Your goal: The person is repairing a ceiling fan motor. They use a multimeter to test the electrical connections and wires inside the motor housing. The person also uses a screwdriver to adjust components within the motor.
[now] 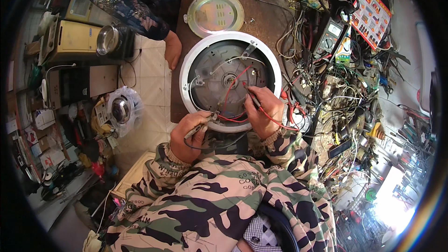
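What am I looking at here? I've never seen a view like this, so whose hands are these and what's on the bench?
This is one picture from a wide fisheye camera worn on a person's head, looking down, so straight edges bend near the rim. The two camouflage sleeves coming from the bottom are that person's own arms. On the brown table lies a round white-rimmed appliance, open side up, with wires showing inside. The left hand holds a black probe at the near rim. The right hand holds a red-wired probe with its tip inside the appliance. A round metal plate lies beyond it. To the right are a multimeter and a tangle of wires and tools. The hand at the table's left edge belongs to another person.
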`<action>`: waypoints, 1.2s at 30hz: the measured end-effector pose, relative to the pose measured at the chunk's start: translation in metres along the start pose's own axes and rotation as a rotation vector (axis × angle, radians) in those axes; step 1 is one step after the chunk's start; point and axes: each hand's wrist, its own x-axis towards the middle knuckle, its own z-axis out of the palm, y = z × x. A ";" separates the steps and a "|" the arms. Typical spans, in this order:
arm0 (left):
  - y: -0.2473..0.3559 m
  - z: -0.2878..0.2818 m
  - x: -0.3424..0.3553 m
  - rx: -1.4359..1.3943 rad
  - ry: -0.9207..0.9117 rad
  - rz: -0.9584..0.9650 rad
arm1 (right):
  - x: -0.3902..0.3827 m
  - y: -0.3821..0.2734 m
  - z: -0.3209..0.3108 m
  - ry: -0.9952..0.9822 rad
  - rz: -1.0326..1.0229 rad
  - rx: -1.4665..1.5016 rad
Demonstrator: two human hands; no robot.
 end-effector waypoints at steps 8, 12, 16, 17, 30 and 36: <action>-0.001 -0.002 -0.002 -0.016 0.003 -0.056 | 0.003 0.000 -0.002 -0.013 0.016 0.020; 0.001 -0.004 0.001 -0.025 -0.004 -0.064 | 0.005 -0.001 -0.002 -0.006 0.034 0.037; -0.002 -0.006 0.000 0.010 -0.023 -0.075 | 0.006 0.001 -0.001 0.002 0.037 0.048; -0.002 -0.006 0.001 0.008 -0.028 -0.082 | 0.007 0.000 -0.002 0.008 0.038 0.050; 0.021 -0.016 0.015 0.200 -0.014 -0.003 | -0.015 -0.016 -0.038 0.122 0.348 0.384; 0.036 -0.024 0.051 0.469 -0.129 -0.194 | -0.075 -0.012 -0.053 0.311 -0.047 0.246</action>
